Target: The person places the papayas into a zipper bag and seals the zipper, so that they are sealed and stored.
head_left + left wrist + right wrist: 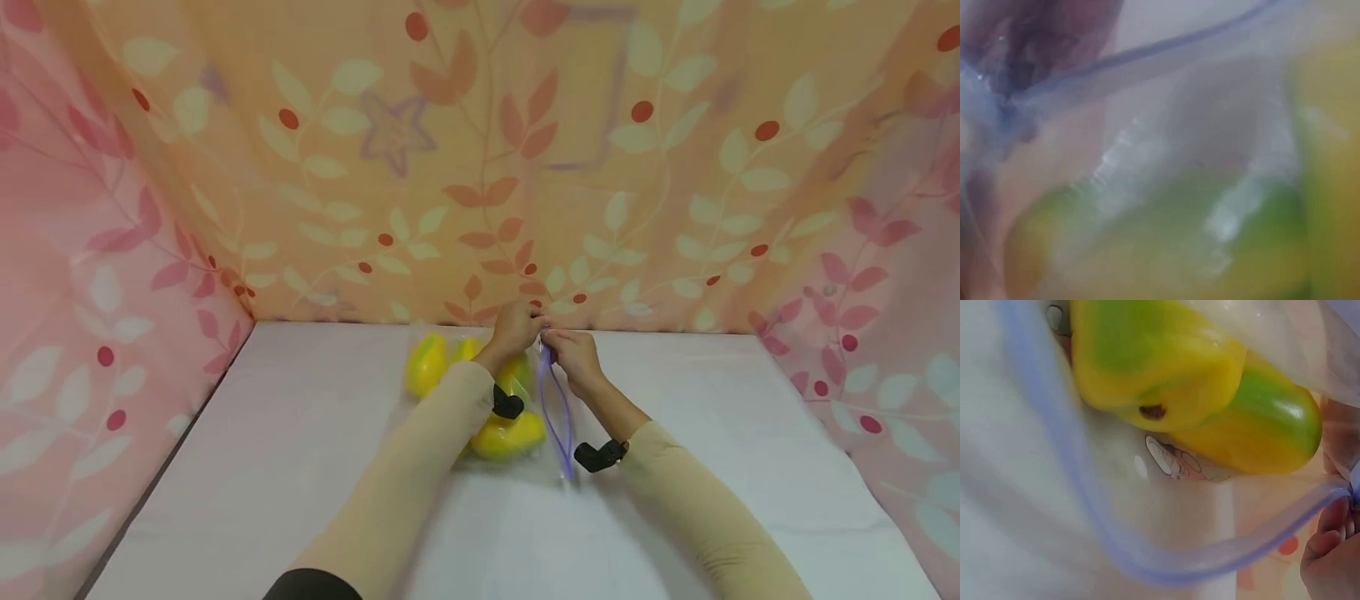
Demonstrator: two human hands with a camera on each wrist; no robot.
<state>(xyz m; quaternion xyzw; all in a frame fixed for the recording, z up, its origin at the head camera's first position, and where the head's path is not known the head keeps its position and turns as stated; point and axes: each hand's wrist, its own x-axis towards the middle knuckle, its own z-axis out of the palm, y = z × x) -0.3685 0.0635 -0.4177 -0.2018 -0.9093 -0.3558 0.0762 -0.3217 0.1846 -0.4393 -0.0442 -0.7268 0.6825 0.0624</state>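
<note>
A clear zip bag [567, 468] with a purple zip strip [1079, 481] lies on the white table, its mouth toward the right. Inside it are several yellow-green mangoes [508, 437], seen close through the film in the right wrist view [1272, 425]. At the far end of the strip, my left hand [516, 329] pinches the bag's corner. Right beside it, my right hand [573, 358] pinches the strip with thumb and finger. Nearer me the two sides of the mouth bow apart. In the left wrist view the bag film [1147, 150] is blurred.
The white table [262, 433] ends at a floral orange curtain [480, 167] just behind my hands. Pink floral curtains [97, 333] stand at both sides. A black wrist camera [600, 456] sits at each wrist, close to the bag.
</note>
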